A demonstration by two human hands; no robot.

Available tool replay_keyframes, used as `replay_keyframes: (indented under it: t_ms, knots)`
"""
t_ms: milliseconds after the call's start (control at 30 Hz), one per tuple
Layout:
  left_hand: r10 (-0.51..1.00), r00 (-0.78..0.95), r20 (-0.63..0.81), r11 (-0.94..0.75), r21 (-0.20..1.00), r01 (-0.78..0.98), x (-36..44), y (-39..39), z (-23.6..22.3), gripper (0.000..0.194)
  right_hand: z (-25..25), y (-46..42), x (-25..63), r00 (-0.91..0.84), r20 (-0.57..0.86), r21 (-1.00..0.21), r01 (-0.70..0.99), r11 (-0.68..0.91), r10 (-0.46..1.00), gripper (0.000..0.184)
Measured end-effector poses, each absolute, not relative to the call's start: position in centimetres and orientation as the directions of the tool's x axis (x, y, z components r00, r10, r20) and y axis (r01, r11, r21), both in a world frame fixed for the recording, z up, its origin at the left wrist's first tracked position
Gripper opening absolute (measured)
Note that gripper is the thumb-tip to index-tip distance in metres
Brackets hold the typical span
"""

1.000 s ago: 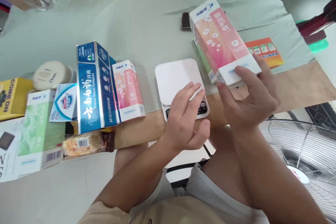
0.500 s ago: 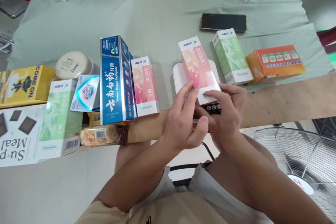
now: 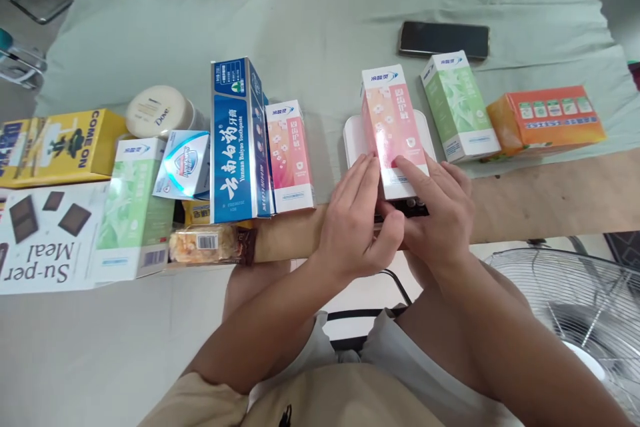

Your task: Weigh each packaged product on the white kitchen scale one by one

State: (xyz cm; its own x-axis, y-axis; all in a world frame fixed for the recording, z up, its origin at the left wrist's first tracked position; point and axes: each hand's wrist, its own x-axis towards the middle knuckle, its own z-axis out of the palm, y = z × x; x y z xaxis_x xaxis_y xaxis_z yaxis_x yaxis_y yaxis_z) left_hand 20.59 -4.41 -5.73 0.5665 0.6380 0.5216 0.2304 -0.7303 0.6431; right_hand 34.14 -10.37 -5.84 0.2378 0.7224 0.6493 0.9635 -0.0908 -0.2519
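Grip: right hand (image 3: 443, 217) lays its index fingertip on pink flowered carton (image 3: 390, 123), whether clamped can't be told; left hand (image 3: 353, 230), thumb spread from fingers, sits at carton's 9-o'clock side, probably for steadying; carton lies on white kitchen scale (image 3: 355, 135), long axis near 12–6, logo end just before 12; green leaf-print carton (image 3: 463, 110) at 3 o'clock.

Pale green cloth (image 3: 310, 33) covers a brown-edged table (image 3: 545, 207), with pale floor (image 3: 115, 347) below and a fan (image 3: 600, 307) alongside
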Motion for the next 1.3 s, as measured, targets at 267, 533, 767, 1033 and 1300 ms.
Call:
replay_keyframes:
  t_ms: [267, 533, 767, 1033, 1300]
  knots:
    - [0.641, 0.397, 0.657, -0.761, 0.61, 0.22, 17.9, -5.7, -5.6, 0.078, -4.7, -8.5, 30.0, 0.21, 0.662, -0.287, 0.958, -0.015, 0.72, 0.037]
    - [0.536, 0.355, 0.766, -0.843, 0.459, 0.28, 13.8, -6.8, -5.7, 0.078, -5.4, -6.9, 26.1, 0.136, 0.656, -0.286, 0.955, 0.078, 0.742, 0.032]
    - [0.573, 0.403, 0.713, -0.818, 0.476, 0.322, 12.6, -6.1, -5.9, 0.071, -5.5, -6.7, 26.0, 0.01, 0.458, -0.394, 0.899, 0.193, 0.889, 0.039]
    - [0.549, 0.393, 0.738, -0.836, 0.479, 0.268, 12.9, -6.2, -5.0, 0.06, -4.6, -7.6, 27.2, -0.043, 0.501, -0.44, 0.847, 0.297, 0.864, 0.038]
    - [0.466, 0.456, 0.759, -0.877, 0.463, 0.127, 16.1, -5.8, -5.3, 0.06, -3.3, -9.6, 33.1, 0.198, 0.576, -0.441, 0.892, 0.097, 0.793, 0.038]
